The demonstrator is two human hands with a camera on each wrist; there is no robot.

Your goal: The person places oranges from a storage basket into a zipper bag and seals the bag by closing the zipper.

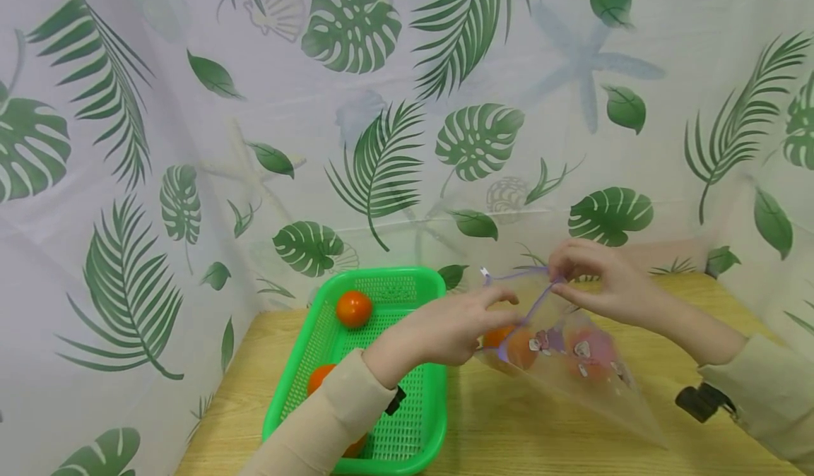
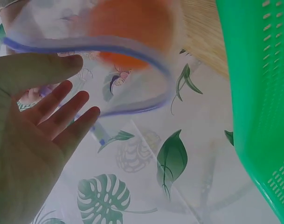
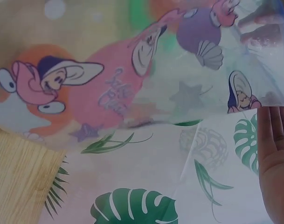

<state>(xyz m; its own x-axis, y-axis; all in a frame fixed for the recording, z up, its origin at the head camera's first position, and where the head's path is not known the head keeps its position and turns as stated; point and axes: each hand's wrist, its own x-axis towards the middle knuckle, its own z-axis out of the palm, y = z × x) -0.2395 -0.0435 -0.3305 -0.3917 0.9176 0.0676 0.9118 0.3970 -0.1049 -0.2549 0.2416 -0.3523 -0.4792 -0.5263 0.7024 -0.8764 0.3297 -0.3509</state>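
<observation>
A clear zip bag (image 1: 572,363) printed with cartoon figures hangs tilted above the wooden table (image 1: 509,426). My right hand (image 1: 562,285) pinches its purple zip edge at the top. My left hand (image 1: 502,306) is at the bag's mouth with fingers straight, holding nothing, the forefinger by the rim. An orange fruit (image 1: 518,345) lies inside the bag. In the left wrist view the open left hand (image 2: 62,93) sits beside the purple rim (image 2: 132,46), with the fruit (image 2: 132,23) behind it. In the right wrist view the bag (image 3: 109,84) fills the frame, my right hand's palm (image 3: 274,158) at the edge.
A green perforated basket (image 1: 439,398) stands at the table's left, holding an orange fruit (image 1: 353,308) at its far end and another (image 1: 319,377) partly under my left sleeve. A leaf-print curtain (image 1: 381,144) closes off the back and sides.
</observation>
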